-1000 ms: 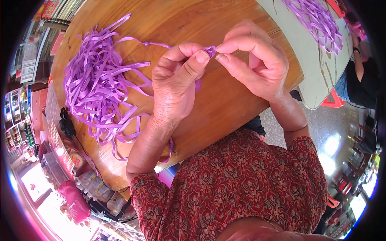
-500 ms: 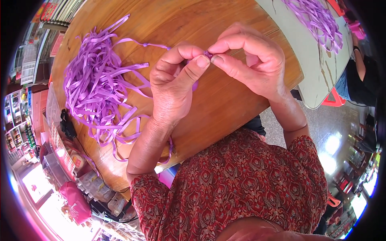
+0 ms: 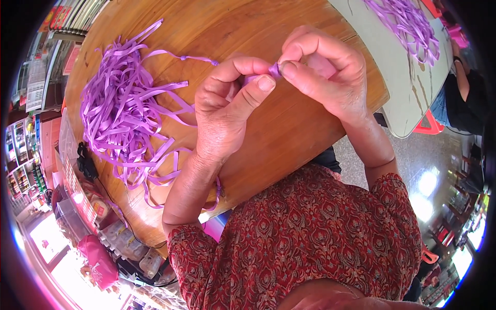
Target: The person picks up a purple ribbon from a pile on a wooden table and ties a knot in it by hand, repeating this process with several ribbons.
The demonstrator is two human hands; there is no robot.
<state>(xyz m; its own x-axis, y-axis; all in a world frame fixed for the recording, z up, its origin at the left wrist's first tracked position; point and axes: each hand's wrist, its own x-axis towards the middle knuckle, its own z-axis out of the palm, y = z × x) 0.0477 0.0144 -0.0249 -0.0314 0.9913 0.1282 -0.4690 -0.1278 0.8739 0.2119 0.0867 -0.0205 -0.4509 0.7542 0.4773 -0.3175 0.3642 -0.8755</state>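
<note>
Between my two hands, above the wooden table (image 3: 289,134), a purple ribbon (image 3: 274,71) is bunched into a small knot or fold. My left hand (image 3: 227,101) pinches it between thumb and forefinger, and part of the ribbon runs back into that palm. On the other side, the thumb and forefinger of my right hand (image 3: 328,72) grip its end. Left of my left hand lies a tangled heap of purple ribbons (image 3: 121,111). One knotted strand (image 3: 183,58) stretches from the heap toward my left fingers, which hide where it goes.
More purple ribbons (image 3: 405,28) lie on a pale table (image 3: 387,57) at the far right, where another person's arm (image 3: 461,77) shows. A black cable (image 3: 88,160) and bagged goods (image 3: 121,237) line the left table edge. A pink bag (image 3: 98,261) is at lower left.
My fingertips have drawn slightly apart, with the right hand shifting a little right and up. More of the purple ribbon shows between them.
</note>
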